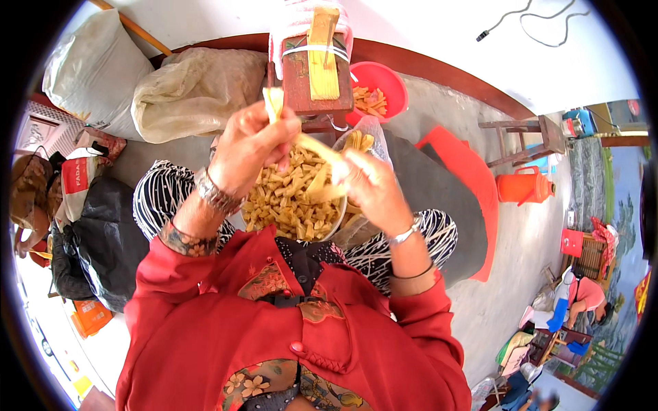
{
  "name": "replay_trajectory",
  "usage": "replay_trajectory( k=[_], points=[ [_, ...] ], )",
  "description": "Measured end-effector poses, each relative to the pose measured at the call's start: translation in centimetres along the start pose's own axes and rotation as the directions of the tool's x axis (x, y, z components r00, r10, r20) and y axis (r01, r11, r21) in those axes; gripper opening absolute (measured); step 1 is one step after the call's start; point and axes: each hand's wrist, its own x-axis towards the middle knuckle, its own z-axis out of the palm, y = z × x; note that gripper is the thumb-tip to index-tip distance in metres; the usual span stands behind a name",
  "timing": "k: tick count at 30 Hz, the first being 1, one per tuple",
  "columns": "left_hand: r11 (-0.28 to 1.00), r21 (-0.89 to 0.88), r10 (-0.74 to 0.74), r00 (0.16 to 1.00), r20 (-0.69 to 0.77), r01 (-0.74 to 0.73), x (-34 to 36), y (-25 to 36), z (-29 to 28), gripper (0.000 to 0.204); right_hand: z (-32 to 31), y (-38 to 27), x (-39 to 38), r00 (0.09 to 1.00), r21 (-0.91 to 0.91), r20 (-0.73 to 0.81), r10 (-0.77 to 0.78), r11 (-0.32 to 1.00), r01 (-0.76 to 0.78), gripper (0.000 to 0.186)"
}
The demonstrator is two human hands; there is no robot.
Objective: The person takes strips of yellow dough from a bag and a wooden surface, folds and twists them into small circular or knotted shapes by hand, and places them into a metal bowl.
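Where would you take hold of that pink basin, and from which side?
I'd grip the pink basin by its rim on the picture's right, coming from that side. The rim is exposed there, while the wooden bench crowds its left. Orange-yellow pieces lie inside, so it's probably best kept level.

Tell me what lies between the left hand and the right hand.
In the head view, a pale yellow strip spans the gap from the left hand to the right hand; yellowish cut pieces show beneath it.
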Motion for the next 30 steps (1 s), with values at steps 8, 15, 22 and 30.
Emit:
replay_trajectory(
  k=[8,15,22,30],
  points=[
    [0.967,0.084,0.243,0.969,-0.047,-0.239,10.9,3.9,-1.1,0.016,-5.0,-2.5,12.6,0.906,-0.688,-0.234,-0.353,0.719,0.102,0.030],
    [0.849,0.528,0.159,0.963,-0.219,-0.020,17.0,-1.6,-2.6,0.028,-5.3,5.7,16.5,0.935,-0.806,-0.220,-0.277,0.591,-0.014,0.033],
    [0.636,0.738,0.173,0.973,0.150,-0.227,8.4,-3.3,-5.2,0.028,-5.9,9.0,7.8,0.926,-0.456,-0.372,-0.064,0.882,-0.122,0.033],
    [0.005,0.999,-0.055,0.997,0.051,-0.050,6.4,-15.3,-9.8,0.037,-2.2,6.8,2.7,0.931,-0.176,-0.363,-0.048,0.984,-0.018,0.031]
  ],
)
